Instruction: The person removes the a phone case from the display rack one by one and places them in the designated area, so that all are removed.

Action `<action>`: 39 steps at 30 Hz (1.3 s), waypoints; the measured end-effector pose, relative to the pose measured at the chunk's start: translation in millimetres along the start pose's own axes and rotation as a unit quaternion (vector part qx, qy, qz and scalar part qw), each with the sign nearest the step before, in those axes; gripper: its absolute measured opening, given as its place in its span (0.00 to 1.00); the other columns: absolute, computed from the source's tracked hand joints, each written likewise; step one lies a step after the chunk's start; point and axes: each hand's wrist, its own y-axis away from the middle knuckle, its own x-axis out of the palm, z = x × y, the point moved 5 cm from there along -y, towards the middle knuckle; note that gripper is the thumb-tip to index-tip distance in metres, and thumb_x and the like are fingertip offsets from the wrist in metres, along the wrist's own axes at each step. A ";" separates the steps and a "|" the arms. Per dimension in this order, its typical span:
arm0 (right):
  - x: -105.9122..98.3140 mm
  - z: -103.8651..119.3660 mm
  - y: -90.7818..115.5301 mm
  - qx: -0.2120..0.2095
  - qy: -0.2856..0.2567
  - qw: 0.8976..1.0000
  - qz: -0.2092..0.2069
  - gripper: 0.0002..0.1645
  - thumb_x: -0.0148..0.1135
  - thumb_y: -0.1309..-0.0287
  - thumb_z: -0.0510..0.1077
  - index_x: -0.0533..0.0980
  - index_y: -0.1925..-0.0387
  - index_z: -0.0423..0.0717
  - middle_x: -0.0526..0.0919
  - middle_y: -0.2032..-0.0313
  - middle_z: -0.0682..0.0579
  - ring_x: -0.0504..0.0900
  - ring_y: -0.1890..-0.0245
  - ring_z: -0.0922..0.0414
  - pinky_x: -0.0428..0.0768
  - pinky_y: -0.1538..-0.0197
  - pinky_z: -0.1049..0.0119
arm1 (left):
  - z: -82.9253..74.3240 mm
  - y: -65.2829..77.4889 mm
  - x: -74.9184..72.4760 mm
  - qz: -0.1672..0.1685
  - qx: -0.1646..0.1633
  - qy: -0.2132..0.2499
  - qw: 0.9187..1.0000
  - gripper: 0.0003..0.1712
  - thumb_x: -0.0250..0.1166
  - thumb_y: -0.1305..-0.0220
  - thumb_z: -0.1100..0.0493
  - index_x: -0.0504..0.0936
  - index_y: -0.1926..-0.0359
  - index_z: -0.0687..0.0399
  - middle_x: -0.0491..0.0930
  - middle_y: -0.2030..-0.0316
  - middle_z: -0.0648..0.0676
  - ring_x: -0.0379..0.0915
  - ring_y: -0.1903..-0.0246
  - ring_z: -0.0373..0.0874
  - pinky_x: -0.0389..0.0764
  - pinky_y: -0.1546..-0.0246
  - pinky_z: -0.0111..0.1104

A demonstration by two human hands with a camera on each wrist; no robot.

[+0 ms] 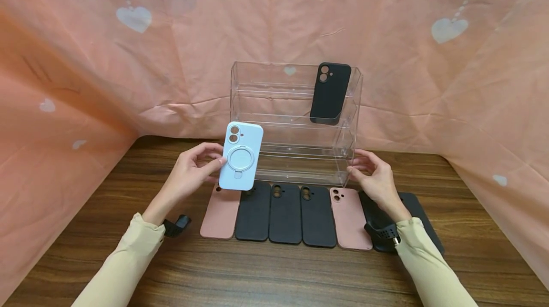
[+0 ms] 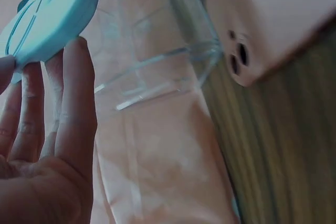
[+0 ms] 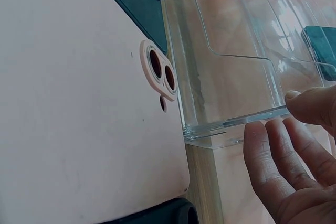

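Observation:
My left hand [image 1: 193,166] pinches a light blue phone case [image 1: 241,158] by its left edge, thumb in front and fingers behind. The case stands nearly upright, its back with a ring stand and two camera holes facing me, and overlaps the left side of a clear tiered display rack [image 1: 296,160]. My right hand [image 1: 375,178] grips the rack's right side panel between thumb and fingers, as the right wrist view also shows. In the rack's upper right part leans a black phone case [image 1: 331,92].
A row of phone cases lies before the rack: a pink case [image 1: 220,214] at left, several black ones, such as one black case [image 1: 285,216], and another pink case [image 1: 350,221]. More black cases lie under my right wrist. A pink curtain [image 1: 197,49] surrounds the wooden table [image 1: 257,278].

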 end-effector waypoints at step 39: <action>0.2 0.9 -0.2 -0.004 0.005 1.000 0.001 0.32 0.66 0.39 0.29 0.71 0.33 0.37 0.81 0.52 0.30 0.83 0.63 0.71 0.86 0.61 0.75 | 72.5 52.5 -79.7 0.112 -0.139 -0.042 0.983 0.26 0.64 0.28 0.52 0.71 0.38 0.65 0.85 0.59 0.55 0.86 0.63 0.47 0.89 0.67 0.45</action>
